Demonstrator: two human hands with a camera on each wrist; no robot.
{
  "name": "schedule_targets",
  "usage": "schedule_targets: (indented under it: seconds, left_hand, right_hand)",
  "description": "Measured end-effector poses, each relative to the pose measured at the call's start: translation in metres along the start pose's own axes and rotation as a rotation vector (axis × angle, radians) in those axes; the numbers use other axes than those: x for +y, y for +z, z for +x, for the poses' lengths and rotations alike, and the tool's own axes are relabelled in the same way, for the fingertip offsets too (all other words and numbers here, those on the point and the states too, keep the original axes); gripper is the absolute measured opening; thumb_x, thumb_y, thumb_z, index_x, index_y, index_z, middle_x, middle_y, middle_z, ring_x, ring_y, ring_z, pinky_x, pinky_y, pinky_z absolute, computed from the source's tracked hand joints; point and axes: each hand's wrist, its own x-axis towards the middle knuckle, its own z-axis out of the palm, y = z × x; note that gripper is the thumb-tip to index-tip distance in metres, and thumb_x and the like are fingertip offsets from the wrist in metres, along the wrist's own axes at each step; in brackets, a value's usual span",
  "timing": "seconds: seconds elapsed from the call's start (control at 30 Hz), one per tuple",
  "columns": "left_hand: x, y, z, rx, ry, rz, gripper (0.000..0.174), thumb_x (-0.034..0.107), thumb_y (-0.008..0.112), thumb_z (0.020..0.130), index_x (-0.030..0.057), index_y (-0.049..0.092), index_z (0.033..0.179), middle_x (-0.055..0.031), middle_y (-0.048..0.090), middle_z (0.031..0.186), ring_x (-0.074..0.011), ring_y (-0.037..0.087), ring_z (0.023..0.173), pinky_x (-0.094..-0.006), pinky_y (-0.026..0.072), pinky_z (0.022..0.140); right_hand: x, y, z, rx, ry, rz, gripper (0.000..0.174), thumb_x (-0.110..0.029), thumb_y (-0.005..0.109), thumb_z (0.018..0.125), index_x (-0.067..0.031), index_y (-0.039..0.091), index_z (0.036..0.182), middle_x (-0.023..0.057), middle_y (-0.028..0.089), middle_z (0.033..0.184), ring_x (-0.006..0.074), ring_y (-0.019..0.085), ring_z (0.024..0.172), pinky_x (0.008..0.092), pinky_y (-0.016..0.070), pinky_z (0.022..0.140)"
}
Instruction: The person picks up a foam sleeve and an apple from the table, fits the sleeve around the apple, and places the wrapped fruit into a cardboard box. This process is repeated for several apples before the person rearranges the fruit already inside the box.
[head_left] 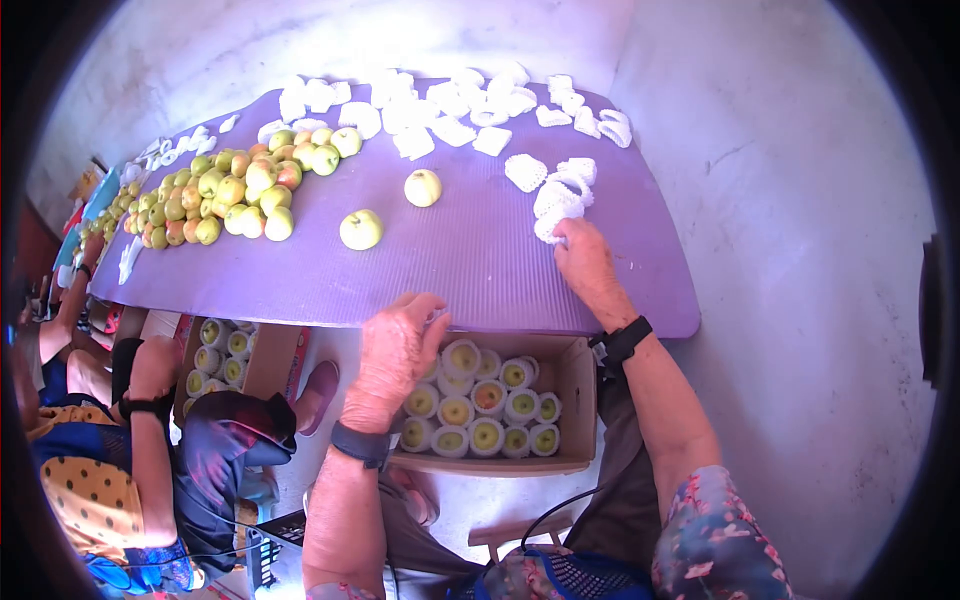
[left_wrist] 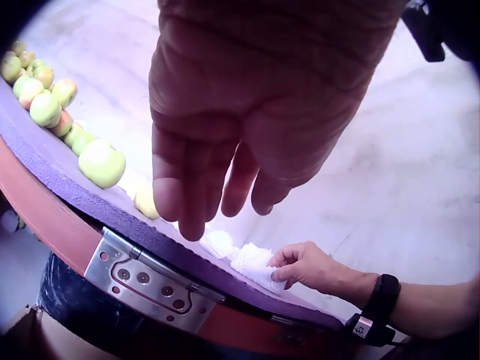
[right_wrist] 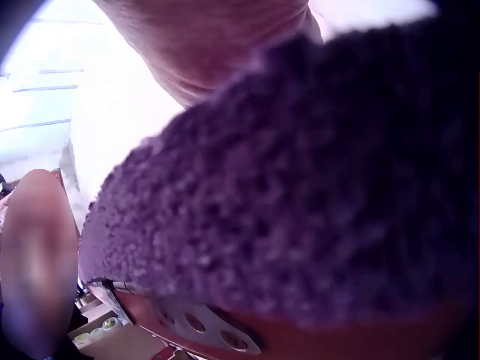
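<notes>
The right hand (head_left: 590,265) pinches a white foam net (head_left: 549,228) at the near end of a small group of nets on the purple table mat (head_left: 480,270). In the left wrist view the same hand (left_wrist: 311,268) grips the net's edge. Above the table's near edge hangs the left hand (head_left: 398,345), its fingers relaxed and nothing seen in them; its palm (left_wrist: 247,97) fills the upper left wrist view. Below it, a cardboard box (head_left: 575,400) holds several net-wrapped apples (head_left: 487,434). Two bare apples (head_left: 361,229) (head_left: 423,187) lie on the mat.
A heap of apples (head_left: 230,190) covers the table's left part, with many foam nets (head_left: 400,110) along the far edge. Another person (head_left: 150,370) sits at the left beside a second box (head_left: 262,365) of apples. A metal hinge (left_wrist: 142,277) sits under the table edge.
</notes>
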Motion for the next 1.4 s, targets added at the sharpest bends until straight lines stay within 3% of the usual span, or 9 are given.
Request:
schedule_targets:
  seconds: [0.3,0.4,0.6,0.7,0.8,0.9,1.1,1.2,1.4]
  left_hand:
    - [0.025,0.020,0.021,0.383,0.019,-0.133,0.027,0.009,0.068,0.085,0.0039,0.066,0.111,-0.0101,0.066,0.090,-0.0221,0.066,0.078,-0.0325,0.0527,0.067]
    - [0.019,0.024,0.022,0.249,-0.073,-0.213,0.021,0.007,0.068,0.085,0.0031,0.067,0.106,-0.0106,0.066,0.088,-0.0194,0.066,0.075,-0.0313,0.0523,0.066]
    - [0.017,0.035,0.030,0.282,-0.111,-0.177,0.011,0.004,0.065,0.086,0.0021,0.065,0.096,-0.0105,0.065,0.083,-0.0185,0.065,0.069,-0.0309,0.0522,0.066]
    - [0.022,0.038,0.034,0.309,-0.138,-0.194,0.009,0.007,0.064,0.084,0.0064,0.065,0.093,-0.0137,0.064,0.085,-0.0332,0.065,0.073,-0.0415,0.0507,0.066]
    - [0.025,0.038,0.036,0.332,-0.168,-0.144,0.011,0.005,0.064,0.085,0.0030,0.065,0.096,-0.0109,0.065,0.082,-0.0195,0.065,0.069,-0.0317,0.0524,0.067]
    - [0.026,0.040,0.038,0.327,-0.177,-0.086,0.011,0.006,0.064,0.085,0.0031,0.065,0.095,-0.0107,0.065,0.081,-0.0212,0.065,0.068,-0.0325,0.0524,0.067]
    - [0.033,0.038,0.042,0.328,-0.160,-0.037,0.029,0.019,0.066,0.088,0.0048,0.062,0.113,-0.0156,0.064,0.095,-0.0375,0.064,0.080,-0.0455,0.0506,0.070]
    - [0.022,0.050,0.040,0.355,-0.033,0.060,0.028,0.022,0.063,0.090,0.0058,0.063,0.113,-0.0161,0.064,0.096,-0.0376,0.064,0.083,-0.0456,0.0505,0.072]
    - [0.018,0.045,0.036,0.275,-0.163,-0.083,0.019,0.015,0.064,0.090,0.0008,0.068,0.102,-0.0165,0.068,0.089,-0.0292,0.068,0.081,-0.0379,0.0515,0.072]
  right_hand:
    - [-0.084,-0.024,-0.010,-0.305,0.021,0.980,0.011,0.002,0.060,0.084,-0.0016,0.059,0.094,0.0021,0.065,0.098,0.0091,0.059,0.092,0.0259,0.0480,0.083]
    - [-0.086,-0.015,-0.013,-0.339,0.083,1.210,0.014,0.003,0.058,0.086,-0.0020,0.057,0.099,0.0040,0.065,0.099,0.0094,0.060,0.092,0.0255,0.0481,0.083]
    - [-0.091,-0.022,-0.013,-0.219,0.122,1.026,0.015,0.003,0.058,0.083,0.0009,0.058,0.098,0.0103,0.068,0.094,0.0171,0.066,0.089,0.0292,0.0511,0.079]
    - [-0.089,-0.024,-0.009,-0.112,-0.013,0.779,0.012,0.003,0.059,0.082,0.0005,0.059,0.094,0.0121,0.068,0.093,0.0230,0.067,0.085,0.0324,0.0511,0.076]
    - [-0.094,-0.028,-0.004,0.038,-0.115,0.626,0.009,0.001,0.059,0.081,-0.0007,0.060,0.090,0.0132,0.066,0.087,0.0298,0.065,0.079,0.0372,0.0506,0.072]
    - [-0.097,-0.028,-0.001,0.062,-0.127,0.625,0.009,-0.001,0.059,0.081,-0.0009,0.060,0.090,0.0143,0.064,0.081,0.0337,0.063,0.075,0.0406,0.0497,0.069]
    - [-0.095,-0.025,-0.003,-0.074,-0.011,0.729,0.012,-0.005,0.061,0.081,-0.0006,0.059,0.091,0.0158,0.065,0.081,0.0309,0.065,0.077,0.0381,0.0514,0.069]
    - [-0.096,-0.026,-0.003,-0.120,0.027,0.793,0.012,-0.006,0.062,0.081,-0.0006,0.058,0.092,0.0151,0.066,0.081,0.0279,0.066,0.077,0.0364,0.0520,0.071]
    - [-0.100,-0.023,-0.006,-0.160,0.026,0.837,0.022,-0.010,0.066,0.083,-0.0018,0.063,0.103,0.0066,0.066,0.086,0.0163,0.062,0.079,0.0310,0.0505,0.075]
